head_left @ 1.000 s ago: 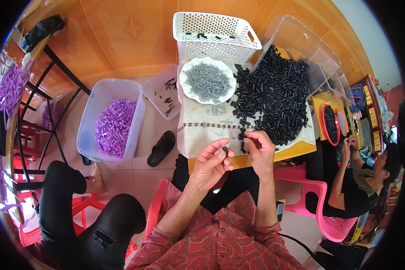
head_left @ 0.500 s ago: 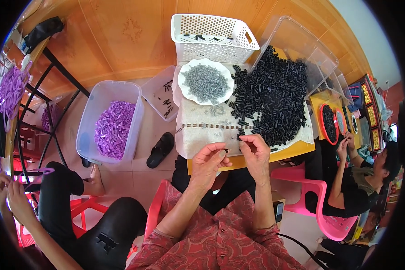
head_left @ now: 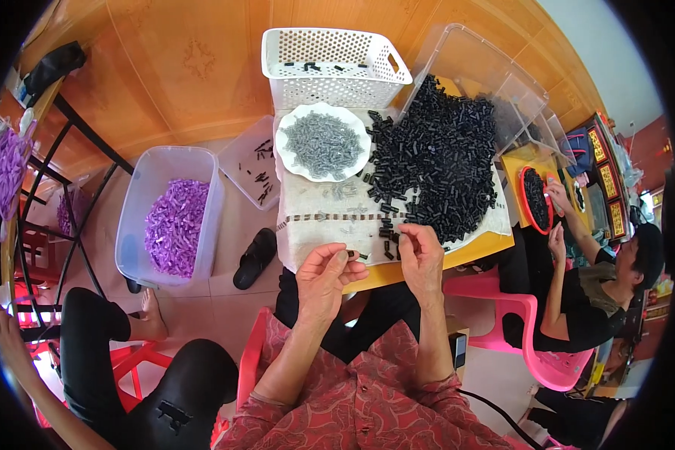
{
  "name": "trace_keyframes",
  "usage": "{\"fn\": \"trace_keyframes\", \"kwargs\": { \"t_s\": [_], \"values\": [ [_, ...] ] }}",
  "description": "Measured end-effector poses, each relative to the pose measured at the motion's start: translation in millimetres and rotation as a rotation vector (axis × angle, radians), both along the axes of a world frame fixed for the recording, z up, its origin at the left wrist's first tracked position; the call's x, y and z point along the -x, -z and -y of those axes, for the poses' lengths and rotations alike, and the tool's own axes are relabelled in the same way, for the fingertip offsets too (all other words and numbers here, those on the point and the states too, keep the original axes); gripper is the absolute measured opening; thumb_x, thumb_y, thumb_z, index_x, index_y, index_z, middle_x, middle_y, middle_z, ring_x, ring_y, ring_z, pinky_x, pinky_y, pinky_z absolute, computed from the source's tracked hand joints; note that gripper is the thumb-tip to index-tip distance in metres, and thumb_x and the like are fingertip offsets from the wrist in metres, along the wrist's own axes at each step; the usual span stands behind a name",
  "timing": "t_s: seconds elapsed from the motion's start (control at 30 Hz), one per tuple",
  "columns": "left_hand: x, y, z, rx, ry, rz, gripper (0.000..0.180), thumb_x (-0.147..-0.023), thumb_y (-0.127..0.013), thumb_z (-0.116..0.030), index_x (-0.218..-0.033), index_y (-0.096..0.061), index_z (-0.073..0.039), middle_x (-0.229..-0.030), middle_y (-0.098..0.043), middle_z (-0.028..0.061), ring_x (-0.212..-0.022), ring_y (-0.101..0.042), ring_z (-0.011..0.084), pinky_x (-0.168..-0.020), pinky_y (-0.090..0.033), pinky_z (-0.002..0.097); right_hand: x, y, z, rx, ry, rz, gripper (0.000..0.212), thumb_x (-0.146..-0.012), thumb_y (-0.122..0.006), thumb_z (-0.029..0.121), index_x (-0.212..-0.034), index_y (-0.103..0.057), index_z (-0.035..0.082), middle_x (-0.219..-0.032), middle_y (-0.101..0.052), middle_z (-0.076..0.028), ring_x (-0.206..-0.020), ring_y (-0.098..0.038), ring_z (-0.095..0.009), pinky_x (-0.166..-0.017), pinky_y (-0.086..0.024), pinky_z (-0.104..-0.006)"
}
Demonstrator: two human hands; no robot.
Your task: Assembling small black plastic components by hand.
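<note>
My left hand [head_left: 322,283] is closed in a pinch on a small dark tubular piece [head_left: 352,256] near the table's front edge. Beside it, my right hand [head_left: 421,259] has thumb and forefinger drawn together at the edge of the loose black pieces; whether anything is between the fingertips I cannot make out. A large heap of short black tubular pieces [head_left: 442,157] covers the right of the cloth [head_left: 300,238]. Several stray ones lie between my hands and the heap. Small clear pieces [head_left: 324,142] fill a white scalloped plate [head_left: 284,163] at the cloth's far left.
Behind the plate stands a white perforated basket [head_left: 330,90]; a clear bin [head_left: 495,75] tips over the heap. On the floor at left are a tub [head_left: 131,232] of purple pieces and a black slipper [head_left: 255,259]. People sit on both sides, one by a red tray [head_left: 526,214].
My left hand has moved left, away from my right hand, still pinching a small dark piece. The view has shifted slightly. The right-hand co-worker's hand now reaches toward the red tray.
</note>
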State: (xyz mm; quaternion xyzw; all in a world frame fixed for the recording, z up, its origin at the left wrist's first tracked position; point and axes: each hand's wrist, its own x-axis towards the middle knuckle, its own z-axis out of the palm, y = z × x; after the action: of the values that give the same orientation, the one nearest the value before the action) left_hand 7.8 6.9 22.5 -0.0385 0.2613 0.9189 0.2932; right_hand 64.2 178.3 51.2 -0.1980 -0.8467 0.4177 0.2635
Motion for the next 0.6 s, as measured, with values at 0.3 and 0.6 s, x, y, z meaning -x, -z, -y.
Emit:
{"fn": "trace_keyframes", "kwargs": {
  "t_s": [0.3,0.6],
  "values": [
    [-1,4,-2,0.008,-0.019,0.021,0.017,-0.094,-0.057,-0.002,-0.109,-0.063,0.002,-0.099,-0.067,0.0153,-0.084,-0.068,0.0232,-0.078,-0.06,0.0413,4,10,-24,0.05,0.169,-0.017,0.017,-0.087,-0.058,-0.001,-0.101,-0.066,0.002,-0.081,-0.057,-0.009,-0.061,-0.055,-0.014,-0.056,-0.045,-0.028],
    [-3,10,-6,-0.064,-0.025,0.004,0.022,-0.092,-0.057,0.003,-0.113,-0.063,0.001,-0.106,-0.066,0.0117,-0.092,-0.067,0.0224,-0.088,-0.055,0.0421,0,11,-32,-0.096,0.107,0.013,0.014,-0.09,-0.057,0.0,-0.102,-0.065,-0.001,-0.083,-0.059,-0.003,-0.063,-0.055,-0.007,-0.057,-0.047,-0.0214]
  ]
}}
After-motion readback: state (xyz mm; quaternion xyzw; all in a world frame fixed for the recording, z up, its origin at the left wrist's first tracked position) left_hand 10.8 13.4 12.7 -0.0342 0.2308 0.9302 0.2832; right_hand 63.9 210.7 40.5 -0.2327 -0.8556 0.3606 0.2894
